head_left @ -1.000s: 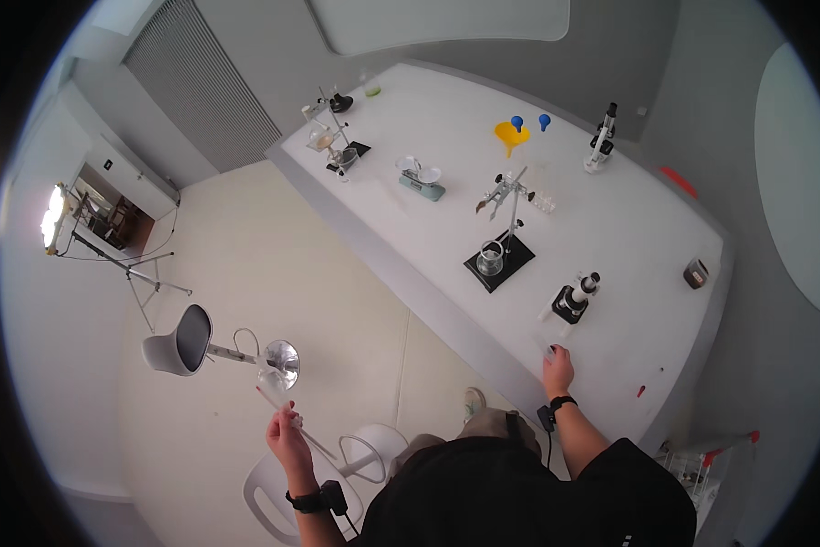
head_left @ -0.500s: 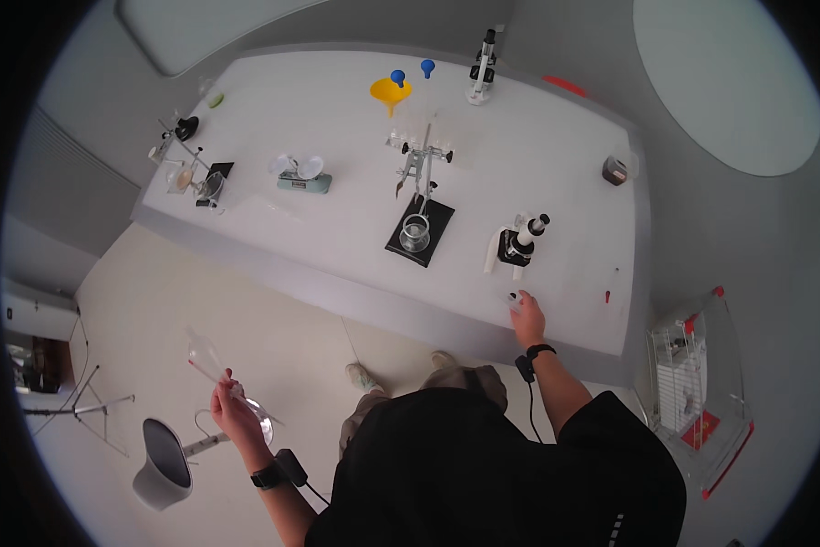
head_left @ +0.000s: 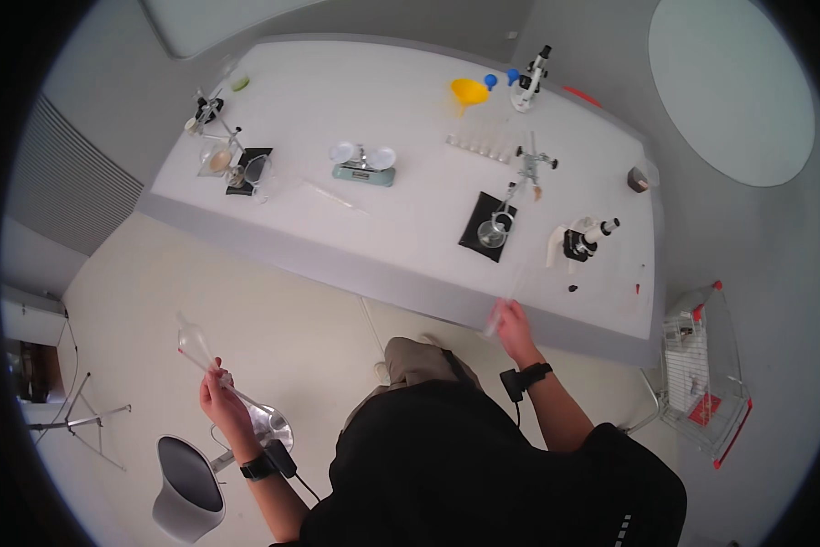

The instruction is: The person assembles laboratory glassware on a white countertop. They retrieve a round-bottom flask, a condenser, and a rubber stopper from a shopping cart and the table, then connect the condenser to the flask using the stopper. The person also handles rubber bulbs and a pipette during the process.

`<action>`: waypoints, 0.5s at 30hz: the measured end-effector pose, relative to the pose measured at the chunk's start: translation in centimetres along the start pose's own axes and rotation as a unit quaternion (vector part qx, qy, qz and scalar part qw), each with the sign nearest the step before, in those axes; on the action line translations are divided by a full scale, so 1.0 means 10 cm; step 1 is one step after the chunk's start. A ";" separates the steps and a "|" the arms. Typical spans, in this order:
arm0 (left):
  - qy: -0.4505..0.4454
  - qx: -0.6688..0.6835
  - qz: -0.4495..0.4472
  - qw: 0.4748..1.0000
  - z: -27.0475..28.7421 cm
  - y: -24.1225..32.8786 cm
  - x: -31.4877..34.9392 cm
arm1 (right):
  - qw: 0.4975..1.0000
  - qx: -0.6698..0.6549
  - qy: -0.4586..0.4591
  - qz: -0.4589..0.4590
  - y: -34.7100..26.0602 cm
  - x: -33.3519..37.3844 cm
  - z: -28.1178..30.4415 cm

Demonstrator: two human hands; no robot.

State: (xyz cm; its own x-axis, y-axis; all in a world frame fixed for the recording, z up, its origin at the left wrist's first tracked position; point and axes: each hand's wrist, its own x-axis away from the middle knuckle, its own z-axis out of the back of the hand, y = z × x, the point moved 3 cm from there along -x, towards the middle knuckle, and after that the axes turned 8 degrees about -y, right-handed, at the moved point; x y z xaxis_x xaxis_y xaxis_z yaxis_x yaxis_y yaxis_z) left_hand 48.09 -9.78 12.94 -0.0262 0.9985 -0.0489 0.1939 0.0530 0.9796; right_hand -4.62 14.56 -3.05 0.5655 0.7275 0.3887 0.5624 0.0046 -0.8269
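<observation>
My left hand (head_left: pixel 218 392) is closed round the narrow part of a clear glass vessel (head_left: pixel 194 346), held out over the floor at the left. Its wider body tilts up and away, and a small red mark shows on its side. My right hand (head_left: pixel 515 326) is closed at the table's front edge. A clear, blurred thing (head_left: pixel 495 321) shows at its fingers; its kind cannot be made out. Beyond that hand lie a small black piece (head_left: pixel 573 288) and a white microscope (head_left: pixel 581 244). A stand with a black base (head_left: pixel 481 239) holds glassware nearby.
The white table (head_left: pixel 291 237) also bears a green balance (head_left: pixel 364 175), a yellow funnel (head_left: pixel 469 91), a test tube rack (head_left: pixel 478 149), a second microscope (head_left: pixel 528 82) and another stand (head_left: pixel 237 155). A grey chair (head_left: pixel 189 479) stands at the left, a wire cart (head_left: pixel 692 365) at the right.
My right hand has drawn left and back from beside the small black piece to the table edge. My left hand still holds the glass vessel. The whole view has shifted, moving the table rightward.
</observation>
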 end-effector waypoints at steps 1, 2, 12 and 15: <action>0.003 0.004 0.002 1.000 0.12 0.00 -0.05 | 1.000 0.017 -0.020 -0.011 -0.04 -0.05 -0.32; 0.006 0.007 0.003 1.000 0.26 0.00 -0.08 | 0.998 0.033 -0.040 -0.023 -0.08 -0.10 -0.63; 0.111 0.002 0.010 0.994 1.16 0.06 -0.67 | 0.897 0.418 -0.131 0.061 0.29 -1.60 -1.99; 0.130 -0.020 0.013 0.991 1.48 0.20 -0.91 | 0.856 0.497 -0.120 0.079 0.31 -2.06 -2.44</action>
State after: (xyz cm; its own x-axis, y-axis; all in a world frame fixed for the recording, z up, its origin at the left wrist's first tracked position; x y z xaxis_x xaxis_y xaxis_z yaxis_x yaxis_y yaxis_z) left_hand 63.18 -18.50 12.45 -0.2736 0.9615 0.0239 0.1592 0.0208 0.9870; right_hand 0.21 -17.12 -3.69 0.3789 0.8926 0.2444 -0.3677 0.3875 -0.8453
